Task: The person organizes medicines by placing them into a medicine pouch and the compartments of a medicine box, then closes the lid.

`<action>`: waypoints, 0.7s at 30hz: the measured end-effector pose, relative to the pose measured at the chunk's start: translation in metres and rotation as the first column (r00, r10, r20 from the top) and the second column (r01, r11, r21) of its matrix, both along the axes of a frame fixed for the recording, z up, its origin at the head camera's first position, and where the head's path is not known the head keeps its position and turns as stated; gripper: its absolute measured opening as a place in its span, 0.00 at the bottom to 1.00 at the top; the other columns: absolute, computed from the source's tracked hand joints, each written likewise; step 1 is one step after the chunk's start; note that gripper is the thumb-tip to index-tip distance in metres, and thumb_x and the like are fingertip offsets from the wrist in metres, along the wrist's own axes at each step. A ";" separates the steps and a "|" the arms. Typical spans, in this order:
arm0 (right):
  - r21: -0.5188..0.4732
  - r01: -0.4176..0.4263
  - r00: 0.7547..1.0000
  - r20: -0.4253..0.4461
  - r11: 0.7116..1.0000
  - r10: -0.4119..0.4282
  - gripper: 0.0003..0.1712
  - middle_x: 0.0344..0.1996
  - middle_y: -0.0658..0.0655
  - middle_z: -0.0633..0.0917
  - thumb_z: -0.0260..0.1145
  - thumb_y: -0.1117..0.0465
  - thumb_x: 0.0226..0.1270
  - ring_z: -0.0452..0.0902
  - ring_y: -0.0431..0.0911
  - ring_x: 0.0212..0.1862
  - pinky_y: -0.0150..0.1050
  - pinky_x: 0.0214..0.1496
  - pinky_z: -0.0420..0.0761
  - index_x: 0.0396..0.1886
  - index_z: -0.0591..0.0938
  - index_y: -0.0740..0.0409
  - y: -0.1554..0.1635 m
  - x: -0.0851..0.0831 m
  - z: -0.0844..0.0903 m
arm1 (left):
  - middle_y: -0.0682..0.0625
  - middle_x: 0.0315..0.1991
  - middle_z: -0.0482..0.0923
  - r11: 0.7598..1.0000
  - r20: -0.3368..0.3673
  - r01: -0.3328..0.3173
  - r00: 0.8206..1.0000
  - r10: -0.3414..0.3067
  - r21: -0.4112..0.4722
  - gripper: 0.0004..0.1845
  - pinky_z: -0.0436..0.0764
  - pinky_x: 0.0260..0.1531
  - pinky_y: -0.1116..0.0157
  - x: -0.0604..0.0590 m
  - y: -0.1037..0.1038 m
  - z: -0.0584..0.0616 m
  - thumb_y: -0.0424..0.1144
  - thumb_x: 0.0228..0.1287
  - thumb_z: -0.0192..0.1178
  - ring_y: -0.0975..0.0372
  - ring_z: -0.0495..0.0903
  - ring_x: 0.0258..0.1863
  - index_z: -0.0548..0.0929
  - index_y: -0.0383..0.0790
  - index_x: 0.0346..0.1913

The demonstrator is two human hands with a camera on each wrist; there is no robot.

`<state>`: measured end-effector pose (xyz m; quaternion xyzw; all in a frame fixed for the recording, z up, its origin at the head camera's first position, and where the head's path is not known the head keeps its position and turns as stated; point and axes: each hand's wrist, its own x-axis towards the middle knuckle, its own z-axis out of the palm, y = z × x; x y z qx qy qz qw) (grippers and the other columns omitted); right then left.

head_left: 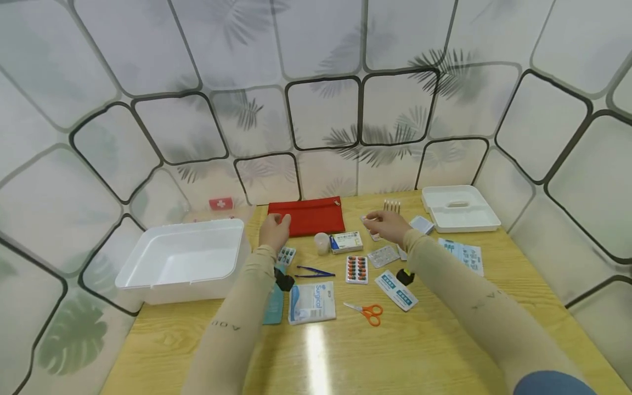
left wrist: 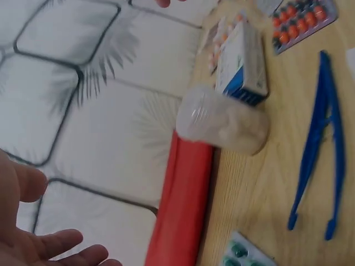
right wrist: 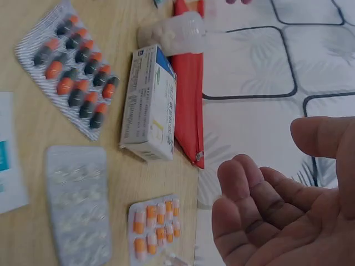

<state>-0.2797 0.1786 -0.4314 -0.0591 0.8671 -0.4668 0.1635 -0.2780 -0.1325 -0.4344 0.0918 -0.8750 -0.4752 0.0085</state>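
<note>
Our left hand (head_left: 274, 229) rested on the left end of the red zip pouch (head_left: 307, 215), fingers relaxed and spread, holding nothing; the left wrist view showed that palm open. Our right hand (head_left: 386, 225) hovered with loosely curved, empty fingers over a blister strip of orange-and-white capsules (right wrist: 156, 226), at the far side of the wooden table (head_left: 444, 340).

We judged this to be a sorting step: first-aid supplies were laid out, and the right hand seemed about to pick up the capsule strip. That next move would call for a fingertip pinch on a thin, flat foil edge lying flush against the wood.

The pouch was soft fabric, long and flat, lying against the wall. Just in front of it stood a small translucent plastic cup (head_left: 321, 243), cloudy and rounded, beside a small white-and-blue cardboard medicine box (head_left: 346, 242). Nearer us lay a silvery blister sheet of dark-and-orange capsules (head_left: 357, 269), another of clear pills (head_left: 383, 255), and slim blue plastic tweezers (head_left: 314, 272). Closer still were a crinkled gauze packet (head_left: 312, 302) and orange-handled scissors (head_left: 367, 312).

To the left sat a deep white plastic box (head_left: 182, 262), smooth with rounded corners; its handled tray (head_left: 460, 208) lay at the far right.
</note>
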 end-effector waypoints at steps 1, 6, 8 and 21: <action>0.030 -0.011 1.000 0.000 0.999 0.011 0.34 0.58 0.65 0.76 0.54 0.45 0.74 0.75 0.56 0.56 0.52 0.58 0.74 0.69 0.65 0.62 -0.006 -0.008 0.001 | 0.39 0.62 0.69 1.000 0.035 0.004 0.999 -0.003 -0.029 0.30 0.68 0.60 0.52 -0.008 -0.002 0.000 0.53 0.72 0.47 0.47 0.68 0.61 0.68 0.32 0.65; 0.158 -0.042 0.999 -0.001 0.986 0.043 0.32 0.56 0.65 0.78 0.52 0.47 0.74 0.77 0.56 0.56 0.51 0.56 0.75 0.69 0.66 0.62 -0.032 -0.038 0.002 | 0.34 0.65 0.66 0.963 0.174 0.091 0.984 -0.046 -0.254 0.32 0.65 0.63 0.52 -0.036 -0.016 -0.008 0.52 0.73 0.40 0.44 0.66 0.64 0.66 0.26 0.66; 0.184 -0.047 0.999 0.019 0.982 0.045 0.33 0.57 0.65 0.78 0.52 0.47 0.74 0.77 0.55 0.56 0.50 0.57 0.74 0.69 0.66 0.64 -0.040 -0.046 0.001 | 0.33 0.65 0.66 0.934 0.217 0.134 0.974 -0.063 -0.332 0.32 0.65 0.64 0.53 -0.042 -0.020 -0.012 0.50 0.73 0.38 0.44 0.66 0.64 0.67 0.23 0.65; 0.310 0.002 0.998 0.061 0.951 -0.022 0.26 0.52 0.63 0.81 0.54 0.50 0.72 0.77 0.50 0.48 0.44 0.48 0.76 0.57 0.78 0.67 -0.050 -0.070 -0.027 | 0.33 0.63 0.69 0.836 0.342 0.274 0.933 -0.111 -0.475 0.31 0.67 0.61 0.54 -0.060 -0.023 -0.027 0.48 0.74 0.36 0.46 0.71 0.59 0.70 0.24 0.62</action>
